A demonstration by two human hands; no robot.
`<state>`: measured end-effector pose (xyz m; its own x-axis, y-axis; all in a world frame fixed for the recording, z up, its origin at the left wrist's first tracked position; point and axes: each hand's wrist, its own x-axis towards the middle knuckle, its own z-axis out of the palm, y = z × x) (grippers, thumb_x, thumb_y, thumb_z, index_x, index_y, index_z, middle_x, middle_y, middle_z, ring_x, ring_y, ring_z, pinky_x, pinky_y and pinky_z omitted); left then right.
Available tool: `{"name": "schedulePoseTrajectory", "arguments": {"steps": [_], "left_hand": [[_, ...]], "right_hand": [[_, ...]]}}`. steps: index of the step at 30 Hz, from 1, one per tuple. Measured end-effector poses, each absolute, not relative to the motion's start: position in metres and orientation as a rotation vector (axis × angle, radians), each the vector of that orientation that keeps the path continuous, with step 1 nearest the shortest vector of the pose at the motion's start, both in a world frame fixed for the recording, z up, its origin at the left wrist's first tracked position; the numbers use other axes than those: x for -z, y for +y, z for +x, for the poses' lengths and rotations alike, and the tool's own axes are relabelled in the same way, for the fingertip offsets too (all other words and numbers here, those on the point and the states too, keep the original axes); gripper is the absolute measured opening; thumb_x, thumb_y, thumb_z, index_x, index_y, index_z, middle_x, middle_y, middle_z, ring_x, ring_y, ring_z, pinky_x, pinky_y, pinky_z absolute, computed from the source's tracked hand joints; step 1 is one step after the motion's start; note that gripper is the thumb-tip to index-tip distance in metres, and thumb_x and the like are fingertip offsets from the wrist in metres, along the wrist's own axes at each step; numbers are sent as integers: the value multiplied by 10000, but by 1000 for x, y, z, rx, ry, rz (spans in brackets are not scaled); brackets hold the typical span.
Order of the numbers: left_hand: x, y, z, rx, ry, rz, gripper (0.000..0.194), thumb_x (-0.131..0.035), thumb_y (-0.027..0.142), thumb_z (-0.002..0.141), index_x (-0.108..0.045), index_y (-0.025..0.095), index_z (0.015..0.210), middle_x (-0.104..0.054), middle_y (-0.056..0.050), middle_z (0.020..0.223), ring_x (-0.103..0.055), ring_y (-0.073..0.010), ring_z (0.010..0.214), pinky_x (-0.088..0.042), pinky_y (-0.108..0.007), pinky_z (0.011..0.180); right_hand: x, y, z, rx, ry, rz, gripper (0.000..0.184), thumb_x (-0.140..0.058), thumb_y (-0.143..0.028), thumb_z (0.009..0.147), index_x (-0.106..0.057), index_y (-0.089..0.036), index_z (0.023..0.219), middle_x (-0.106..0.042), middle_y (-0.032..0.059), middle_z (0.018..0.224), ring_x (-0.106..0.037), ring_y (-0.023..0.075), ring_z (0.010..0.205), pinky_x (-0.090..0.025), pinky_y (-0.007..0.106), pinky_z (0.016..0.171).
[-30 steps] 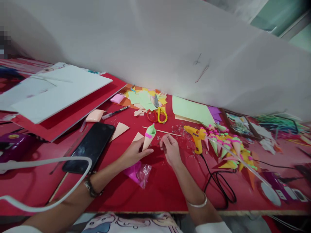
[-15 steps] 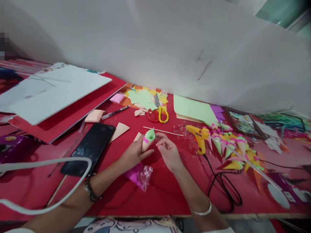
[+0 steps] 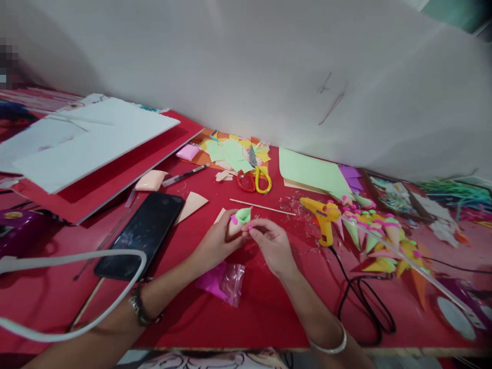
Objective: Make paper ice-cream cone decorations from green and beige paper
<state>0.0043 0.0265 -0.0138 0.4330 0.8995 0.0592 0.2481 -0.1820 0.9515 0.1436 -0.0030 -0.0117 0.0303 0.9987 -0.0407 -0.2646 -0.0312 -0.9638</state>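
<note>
My left hand (image 3: 216,238) is wrapped round a small peach paper cone (image 3: 233,229), its mouth tilted up. Green material (image 3: 243,214) fills the cone's opening, and bright pink clay sits on the near rim. At the cone's right side my right hand (image 3: 273,247) pinches a tiny piece of pink clay (image 3: 250,227) between thumb and forefinger, against or very close to the rim. Below both hands lies a clear plastic bag (image 3: 232,283) with magenta clay in it. Left of my left hand, a flat peach paper piece (image 3: 193,206) rests on the red tabletop.
A yellow glue gun (image 3: 322,218) with a black cable lies on the right, beside several finished cones (image 3: 369,230). Scissors (image 3: 262,179) and paper scraps (image 3: 230,154) are at the back. A phone (image 3: 148,230) lies left; a white curved tube (image 3: 140,261) crosses in front.
My right hand has come in to the cone's rim, now pinching pink clay there. The cone has turned and tipped slightly to the right in my left hand. The view has shifted a little.
</note>
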Motion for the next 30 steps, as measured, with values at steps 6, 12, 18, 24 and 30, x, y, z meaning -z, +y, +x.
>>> {"name": "schedulePoseTrajectory", "arguments": {"steps": [6, 12, 18, 24, 30], "left_hand": [[13, 22, 5, -764, 891, 1613, 452, -459, 228, 768, -299, 183, 1189, -511, -64, 1059, -500, -173, 953, -412, -296, 819], [14, 19, 5, -746, 933, 1622, 380, -391, 293, 815, -313, 190, 1173, -539, -15, 836, -510, -131, 735, -441, -239, 673], [14, 16, 6, -726, 976, 1626, 347, -396, 297, 813, -332, 174, 1131, -503, 19, 691, -456, -109, 574, -398, -210, 536], [14, 12, 9, -729, 1041, 1705, 289, -383, 305, 818, -351, 173, 1073, -477, 13, 680, -483, -136, 642, -397, -230, 583], [13, 13, 10, -719, 1058, 1720, 270, -373, 283, 817, -352, 174, 1063, -476, 5, 702, -495, -145, 681, -391, -227, 587]], "right_hand": [[14, -4, 142, -1217, -975, -1139, 41, -596, -244, 705, -604, -219, 737, -586, -38, 600, -527, 85, 558, -439, 219, 576], [10, -7, 138, -1148, -969, -1175, 109, -615, -203, 683, -613, -227, 789, -624, -13, 760, -569, 114, 712, -456, 233, 664], [9, -7, 140, -1101, -1017, -1218, 93, -616, -217, 683, -621, -227, 776, -630, -4, 736, -573, 129, 676, -466, 256, 639], [7, -7, 138, -969, -1182, -1206, 92, -593, -187, 697, -620, -228, 774, -599, 10, 789, -555, 148, 776, -447, 277, 718], [11, -7, 138, -1018, -1111, -1210, 99, -590, -183, 698, -596, -229, 786, -589, 0, 784, -553, 137, 764, -449, 259, 705]]}}
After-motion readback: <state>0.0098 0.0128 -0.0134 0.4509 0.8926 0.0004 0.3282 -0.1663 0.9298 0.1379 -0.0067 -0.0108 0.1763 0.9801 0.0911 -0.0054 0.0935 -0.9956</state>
